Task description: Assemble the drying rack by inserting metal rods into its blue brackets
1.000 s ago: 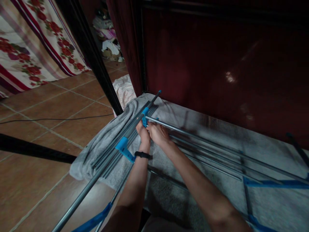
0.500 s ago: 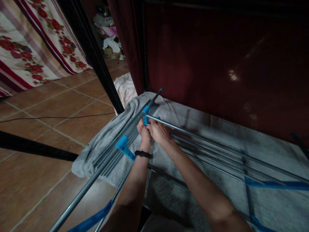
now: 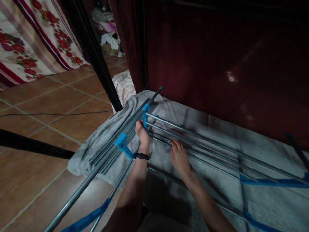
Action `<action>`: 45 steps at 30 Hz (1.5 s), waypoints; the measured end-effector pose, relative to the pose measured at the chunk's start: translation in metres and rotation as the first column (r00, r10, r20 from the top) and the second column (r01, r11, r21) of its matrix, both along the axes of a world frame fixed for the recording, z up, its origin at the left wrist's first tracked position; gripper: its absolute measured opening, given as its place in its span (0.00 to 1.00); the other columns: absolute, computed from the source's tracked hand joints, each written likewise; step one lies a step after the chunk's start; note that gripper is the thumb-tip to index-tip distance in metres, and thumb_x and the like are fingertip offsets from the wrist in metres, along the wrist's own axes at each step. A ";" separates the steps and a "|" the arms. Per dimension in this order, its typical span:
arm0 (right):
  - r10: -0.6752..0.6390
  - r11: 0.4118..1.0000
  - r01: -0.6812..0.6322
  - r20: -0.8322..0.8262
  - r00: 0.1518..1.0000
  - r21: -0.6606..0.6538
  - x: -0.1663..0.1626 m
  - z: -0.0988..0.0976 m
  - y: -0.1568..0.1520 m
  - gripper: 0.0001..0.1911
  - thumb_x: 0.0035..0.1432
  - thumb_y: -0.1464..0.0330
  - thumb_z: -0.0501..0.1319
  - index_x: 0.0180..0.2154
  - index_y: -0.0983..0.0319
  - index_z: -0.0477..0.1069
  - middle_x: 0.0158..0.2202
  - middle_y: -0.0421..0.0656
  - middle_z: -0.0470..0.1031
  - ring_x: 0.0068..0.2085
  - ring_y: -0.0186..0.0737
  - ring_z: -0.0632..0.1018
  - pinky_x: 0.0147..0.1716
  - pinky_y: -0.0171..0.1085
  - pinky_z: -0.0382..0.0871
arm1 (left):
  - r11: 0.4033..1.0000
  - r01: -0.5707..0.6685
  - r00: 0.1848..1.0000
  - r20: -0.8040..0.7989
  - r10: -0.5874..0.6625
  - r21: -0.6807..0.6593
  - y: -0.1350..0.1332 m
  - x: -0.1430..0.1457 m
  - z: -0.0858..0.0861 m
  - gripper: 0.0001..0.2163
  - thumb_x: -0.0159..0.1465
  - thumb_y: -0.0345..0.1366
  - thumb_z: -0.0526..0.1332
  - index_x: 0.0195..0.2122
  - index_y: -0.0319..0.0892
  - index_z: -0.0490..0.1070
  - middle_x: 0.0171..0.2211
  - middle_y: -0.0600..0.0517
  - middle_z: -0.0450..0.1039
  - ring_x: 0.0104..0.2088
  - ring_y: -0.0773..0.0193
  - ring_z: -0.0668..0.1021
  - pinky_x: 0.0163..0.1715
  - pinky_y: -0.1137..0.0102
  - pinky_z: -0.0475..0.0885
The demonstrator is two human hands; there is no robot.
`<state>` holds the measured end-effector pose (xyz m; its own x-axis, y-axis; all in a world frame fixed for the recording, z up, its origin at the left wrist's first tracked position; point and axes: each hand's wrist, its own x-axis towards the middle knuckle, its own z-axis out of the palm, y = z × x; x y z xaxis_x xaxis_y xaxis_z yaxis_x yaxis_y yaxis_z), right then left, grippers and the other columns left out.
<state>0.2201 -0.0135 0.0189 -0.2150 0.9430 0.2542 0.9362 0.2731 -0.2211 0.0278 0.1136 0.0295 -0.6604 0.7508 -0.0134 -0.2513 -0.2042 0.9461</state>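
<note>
A drying rack of grey metal rods (image 3: 207, 141) with blue plastic joints lies across a grey towel (image 3: 108, 135) on the floor. My left hand (image 3: 143, 137) is closed round the frame just below a blue connector (image 3: 145, 116), a black band on its wrist. Another blue clip (image 3: 122, 145) sits on the long side tube (image 3: 79, 191) to the left of that hand. My right hand (image 3: 178, 158) lies flat with fingers stretched out on the lower rods, holding nothing.
A dark red glossy cabinet (image 3: 217, 64) stands right behind the rack. A black post (image 3: 96, 61) rises at the left, with tiled floor (image 3: 48, 109), a black cable and a floral cloth (image 3: 29, 38) beyond. Blue cross pieces (image 3: 272, 182) lie at the right.
My right hand has let go at the blue connector and moved down and right onto the lower rods, opening flat. My left hand keeps its grip in the same place.
</note>
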 end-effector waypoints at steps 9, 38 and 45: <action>-0.066 0.975 0.104 0.186 0.980 -0.198 0.012 0.000 0.037 0.17 0.75 0.68 0.50 0.52 0.62 0.76 0.51 0.52 0.83 0.54 0.47 0.80 0.56 0.44 0.69 | 0.985 -0.038 0.995 0.089 0.054 -0.171 0.005 0.000 -0.022 0.25 0.74 0.56 0.51 0.23 0.48 0.64 0.20 0.53 0.68 0.23 0.61 0.72 0.30 0.66 0.72; 0.029 0.973 0.019 0.204 0.979 -0.229 0.014 0.038 0.030 0.20 0.78 0.64 0.45 0.56 0.57 0.74 0.54 0.49 0.82 0.52 0.43 0.82 0.52 0.39 0.71 | 0.986 0.038 0.984 0.178 -0.009 -0.160 0.007 -0.001 -0.033 0.30 0.69 0.66 0.55 0.22 0.45 0.68 0.19 0.53 0.68 0.17 0.66 0.69 0.20 0.70 0.65; 0.044 0.967 0.011 0.209 0.977 -0.256 0.013 0.040 0.033 0.21 0.78 0.64 0.44 0.54 0.58 0.74 0.53 0.49 0.82 0.51 0.43 0.82 0.51 0.39 0.71 | 0.988 0.019 0.987 0.160 0.006 -0.154 0.009 -0.002 -0.040 0.30 0.69 0.66 0.56 0.21 0.46 0.68 0.18 0.53 0.67 0.17 0.66 0.68 0.19 0.69 0.64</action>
